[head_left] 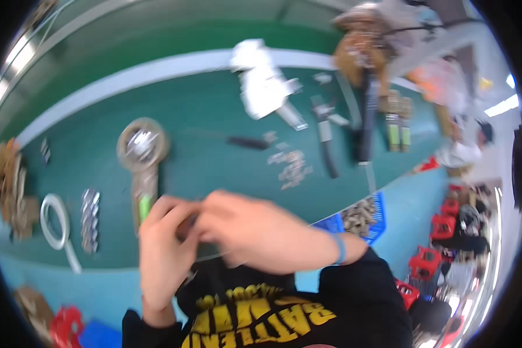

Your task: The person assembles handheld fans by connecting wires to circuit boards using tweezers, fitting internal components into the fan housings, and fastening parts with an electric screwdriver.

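Observation:
My left hand (165, 243) and my right hand (246, 229) meet in front of my chest, over the near edge of the green work surface (203, 162). Fingers of both are bent and pinched together around something small and dark; blur and the fingers hide what it is. A blue band (340, 248) circles my right wrist. Just beyond my left hand lies a long piece with a bright green part (145, 204), running up to a beige tape roll (124, 145). Farther off are a dark-handled thin tool (247, 142) and scattered small pale pieces (293, 169).
At left are a white ring-shaped roll (65, 232), a row of shiny parts (90, 220) and cardboard pieces (8, 185). White crumpled material (261, 87), a dark-handled tool (327, 145) and a long black object (366, 122) lie far right. A blue basket (379, 220) holds brown parts.

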Demonstrator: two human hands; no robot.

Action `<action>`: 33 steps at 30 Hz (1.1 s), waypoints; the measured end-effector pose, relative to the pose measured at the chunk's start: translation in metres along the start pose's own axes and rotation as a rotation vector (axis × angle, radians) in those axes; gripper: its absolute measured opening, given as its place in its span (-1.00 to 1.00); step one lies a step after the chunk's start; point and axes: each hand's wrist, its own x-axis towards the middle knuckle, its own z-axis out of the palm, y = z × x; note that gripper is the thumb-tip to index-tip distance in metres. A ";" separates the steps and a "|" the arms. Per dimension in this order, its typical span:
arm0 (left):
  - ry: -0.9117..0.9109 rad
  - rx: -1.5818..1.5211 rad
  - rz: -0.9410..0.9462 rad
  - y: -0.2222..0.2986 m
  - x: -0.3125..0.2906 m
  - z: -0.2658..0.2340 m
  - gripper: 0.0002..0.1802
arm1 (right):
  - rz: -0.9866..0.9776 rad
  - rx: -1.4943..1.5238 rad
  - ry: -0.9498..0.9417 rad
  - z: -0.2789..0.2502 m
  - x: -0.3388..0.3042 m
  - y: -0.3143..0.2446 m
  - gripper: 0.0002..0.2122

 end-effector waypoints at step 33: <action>0.023 -0.123 -0.088 -0.012 -0.005 0.004 -0.68 | 0.098 0.279 0.223 0.011 -0.018 0.038 -0.87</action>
